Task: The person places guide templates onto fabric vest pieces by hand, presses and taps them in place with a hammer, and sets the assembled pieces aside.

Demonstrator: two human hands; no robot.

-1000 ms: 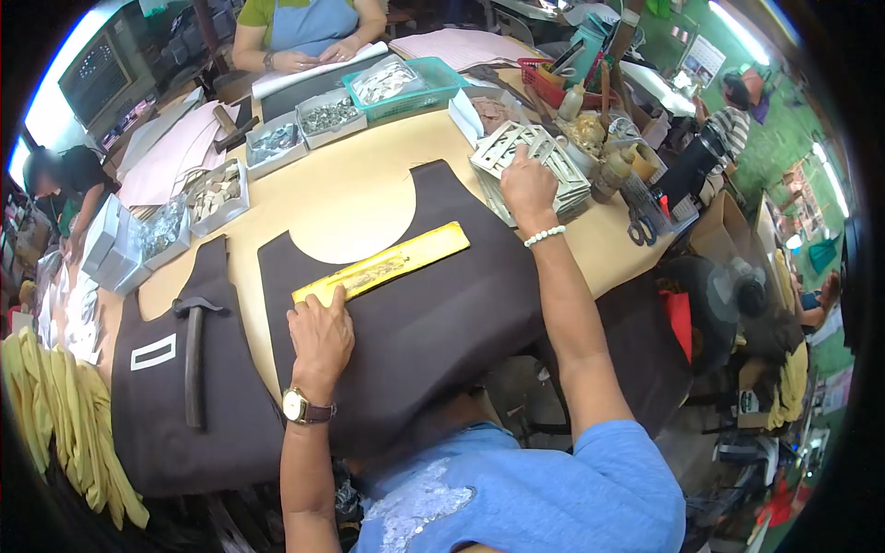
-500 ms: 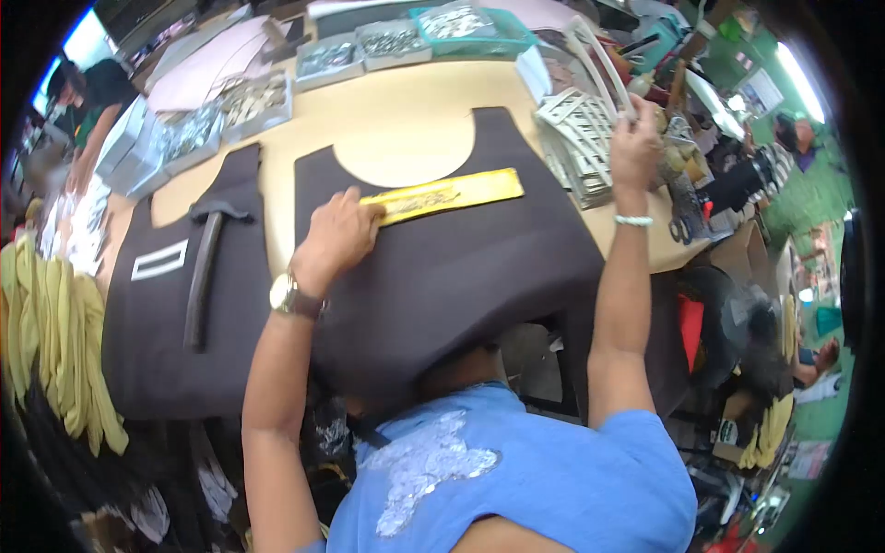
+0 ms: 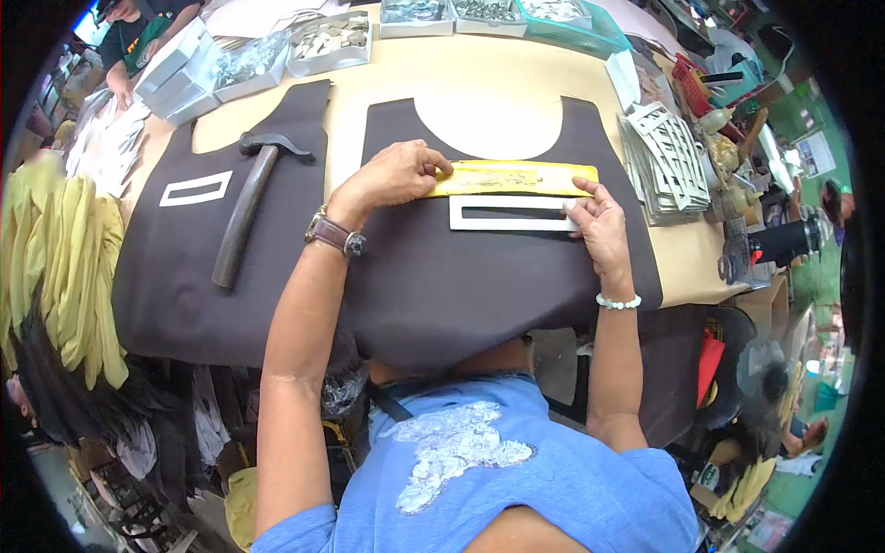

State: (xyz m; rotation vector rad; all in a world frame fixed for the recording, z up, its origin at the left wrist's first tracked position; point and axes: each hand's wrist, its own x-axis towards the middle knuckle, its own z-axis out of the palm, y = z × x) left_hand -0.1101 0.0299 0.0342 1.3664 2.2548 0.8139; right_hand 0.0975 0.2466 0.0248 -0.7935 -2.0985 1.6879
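A dark bib-shaped panel (image 3: 461, 295) lies on the table in front of me. Across its upper part stretches a yellow strip (image 3: 516, 175) with a worn, smudged middle. My left hand (image 3: 395, 180) pinches the strip's left end. In my right hand (image 3: 601, 226) is a white rectangular frame (image 3: 502, 224) with a long slot, lying just below the strip. Fingers of that hand also touch the strip's right end. To the left, a hammer (image 3: 247, 207) rests on a second dark panel (image 3: 166, 295), beside another white frame (image 3: 227, 184).
Stacked white frames (image 3: 664, 175) sit at the right table edge. Boxes of small parts (image 3: 330, 63) and a teal tray (image 3: 604, 41) line the back. Yellow cloths (image 3: 60, 263) hang at the left. Another person (image 3: 138, 41) works at the far left.
My right hand has brought a white frame from the stack at the right down to the panel, below the yellow strip. My left hand stays on the strip's left end. The camera view has shifted.
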